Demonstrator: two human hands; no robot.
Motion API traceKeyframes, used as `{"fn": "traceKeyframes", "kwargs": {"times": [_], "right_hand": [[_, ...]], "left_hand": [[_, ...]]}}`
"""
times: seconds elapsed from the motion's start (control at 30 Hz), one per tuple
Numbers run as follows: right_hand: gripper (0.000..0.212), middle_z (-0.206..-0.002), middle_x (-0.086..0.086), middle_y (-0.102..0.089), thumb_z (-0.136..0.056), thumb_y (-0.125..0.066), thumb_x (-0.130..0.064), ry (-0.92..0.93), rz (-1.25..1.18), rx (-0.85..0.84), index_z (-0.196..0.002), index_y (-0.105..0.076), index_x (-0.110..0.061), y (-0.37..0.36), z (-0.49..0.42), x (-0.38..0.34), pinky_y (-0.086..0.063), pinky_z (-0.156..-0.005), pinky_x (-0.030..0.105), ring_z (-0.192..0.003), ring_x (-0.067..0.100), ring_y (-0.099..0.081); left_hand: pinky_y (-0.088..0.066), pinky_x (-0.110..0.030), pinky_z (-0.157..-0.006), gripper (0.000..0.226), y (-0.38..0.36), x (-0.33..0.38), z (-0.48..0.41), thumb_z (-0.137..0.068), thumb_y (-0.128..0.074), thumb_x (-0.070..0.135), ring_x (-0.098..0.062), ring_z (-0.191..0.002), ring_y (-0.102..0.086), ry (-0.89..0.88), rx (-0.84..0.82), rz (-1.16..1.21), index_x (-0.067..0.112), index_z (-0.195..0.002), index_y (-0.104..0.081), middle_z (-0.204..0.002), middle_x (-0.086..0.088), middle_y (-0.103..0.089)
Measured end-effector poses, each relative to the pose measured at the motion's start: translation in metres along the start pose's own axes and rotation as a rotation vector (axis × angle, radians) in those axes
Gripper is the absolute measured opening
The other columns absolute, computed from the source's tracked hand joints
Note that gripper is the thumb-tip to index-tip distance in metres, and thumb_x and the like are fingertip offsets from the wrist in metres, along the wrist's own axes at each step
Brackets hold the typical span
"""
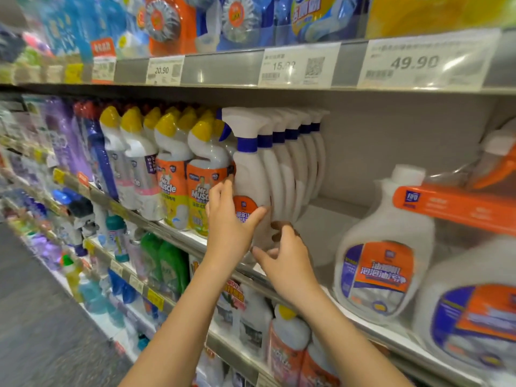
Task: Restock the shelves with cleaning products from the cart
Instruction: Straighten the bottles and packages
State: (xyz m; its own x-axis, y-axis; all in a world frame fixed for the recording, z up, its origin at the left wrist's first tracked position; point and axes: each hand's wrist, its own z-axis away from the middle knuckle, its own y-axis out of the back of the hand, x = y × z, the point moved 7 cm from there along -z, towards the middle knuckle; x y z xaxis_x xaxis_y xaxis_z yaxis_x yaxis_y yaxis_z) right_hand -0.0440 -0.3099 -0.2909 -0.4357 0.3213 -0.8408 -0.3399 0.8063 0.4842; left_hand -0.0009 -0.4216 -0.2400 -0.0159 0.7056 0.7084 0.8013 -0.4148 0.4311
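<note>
A white spray bottle [250, 174] with a blue collar and an orange label stands at the front of a row of like bottles [296, 163] on the middle shelf [329, 227]. My left hand [227, 222] grips its lower body, thumb across the label. My right hand [287, 258] is at the bottle's base on the right, its fingers loosely curled near it; whether they touch is unclear. The cart is out of view.
Yellow-capped Mr Muscle bottles [195, 174] stand just left of the row. Large white jugs [382, 263] with orange labels sit to the right, with bare shelf between. Price tags [418, 62] line the upper shelf edge. More bottles fill the lower shelves [156, 275].
</note>
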Motion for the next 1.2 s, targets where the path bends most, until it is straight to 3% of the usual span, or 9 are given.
{"fn": "traceKeyframes", "kwargs": {"times": [0.07, 0.13, 0.23, 0.37, 0.53, 0.77, 0.97, 1.2], "right_hand": [[0.042, -0.112, 0.0, -0.058, -0.088, -0.068, -0.024, 0.088, -0.131, 0.063, -0.123, -0.045, -0.028, 0.018, 0.015, -0.006, -0.045, -0.067, 0.007, -0.086, 0.002, -0.061], [0.031, -0.097, -0.007, -0.061, -0.086, -0.071, -0.021, 0.173, -0.252, 0.088, -0.108, -0.053, -0.034, 0.037, 0.035, -0.012, -0.046, -0.066, 0.008, -0.077, -0.001, -0.061], [0.02, -0.087, -0.007, -0.067, -0.084, -0.071, -0.028, 0.265, -0.363, -0.019, -0.102, -0.063, -0.035, 0.052, 0.071, -0.016, -0.049, -0.07, 0.013, -0.08, 0.003, -0.064], [0.017, -0.086, -0.005, -0.071, -0.079, -0.073, -0.036, 0.258, -0.489, -0.095, -0.095, -0.068, -0.033, 0.064, 0.112, -0.007, -0.048, -0.071, 0.013, -0.082, 0.009, -0.067], [0.025, -0.087, -0.004, -0.073, -0.07, -0.067, -0.039, 0.186, -0.631, -0.207, -0.09, -0.071, -0.025, 0.06, 0.151, -0.001, -0.05, -0.072, 0.013, -0.081, 0.007, -0.067], [0.031, -0.083, -0.002, -0.071, -0.068, -0.069, -0.028, 0.15, -0.782, -0.571, -0.097, -0.067, -0.017, 0.004, 0.231, -0.025, -0.053, -0.07, 0.016, -0.075, 0.006, -0.065], [0.038, -0.084, -0.005, -0.071, -0.062, -0.07, -0.039, 0.224, -0.829, -0.87, -0.096, -0.067, -0.022, -0.038, 0.315, -0.07, -0.053, -0.072, 0.018, -0.077, 0.006, -0.065], [0.032, -0.083, -0.003, -0.07, -0.06, -0.072, -0.041, 0.294, -0.814, -1.099, -0.09, -0.071, -0.033, -0.085, 0.403, -0.121, -0.054, -0.072, 0.018, -0.078, 0.007, -0.066]], "left_hand": [[-0.028, -0.011, -0.101, 0.083, 0.01, 0.003, 0.016, -0.082, -0.07, 0.037, -0.014, -0.132, -0.032, 0.055, 0.013, 0.106, 0.017, -0.148, -0.025, -0.145, -0.003, -0.027], [-0.036, -0.001, -0.087, 0.074, 0.023, 0.007, 0.035, -0.079, -0.071, 0.039, -0.006, -0.12, -0.045, 0.126, -0.012, 0.244, 0.026, -0.142, -0.035, -0.137, 0.006, -0.036], [-0.051, -0.011, -0.08, 0.046, 0.043, 0.015, 0.071, -0.073, -0.07, 0.039, 0.001, -0.103, -0.061, 0.179, -0.137, 0.461, 0.028, -0.116, -0.06, -0.112, 0.014, -0.065], [-0.05, -0.009, -0.075, 0.036, 0.063, 0.023, 0.134, -0.072, -0.068, 0.038, -0.002, -0.095, -0.067, 0.258, -0.186, 0.523, 0.026, -0.106, -0.066, -0.101, 0.013, -0.072], [-0.051, -0.013, -0.078, 0.039, 0.104, 0.016, 0.215, -0.067, -0.068, 0.047, -0.006, -0.098, -0.068, 0.411, 0.031, 0.432, 0.029, -0.102, -0.069, -0.102, 0.012, -0.072], [-0.051, -0.015, -0.077, 0.038, 0.176, 0.037, 0.356, -0.066, -0.068, 0.036, -0.008, -0.093, -0.068, 0.537, 0.442, 0.284, 0.02, -0.1, -0.067, -0.094, 0.008, -0.073], [-0.051, -0.013, -0.075, 0.02, 0.246, 0.064, 0.456, -0.079, -0.067, 0.015, -0.003, -0.087, -0.067, 0.605, 0.757, 0.18, 0.018, -0.099, -0.066, -0.088, 0.009, -0.073], [-0.047, -0.009, -0.077, 0.019, 0.312, 0.085, 0.541, -0.084, -0.066, 0.007, 0.0, -0.091, -0.066, 0.599, 0.927, 0.066, 0.013, -0.102, -0.065, -0.094, 0.01, -0.073]]}}
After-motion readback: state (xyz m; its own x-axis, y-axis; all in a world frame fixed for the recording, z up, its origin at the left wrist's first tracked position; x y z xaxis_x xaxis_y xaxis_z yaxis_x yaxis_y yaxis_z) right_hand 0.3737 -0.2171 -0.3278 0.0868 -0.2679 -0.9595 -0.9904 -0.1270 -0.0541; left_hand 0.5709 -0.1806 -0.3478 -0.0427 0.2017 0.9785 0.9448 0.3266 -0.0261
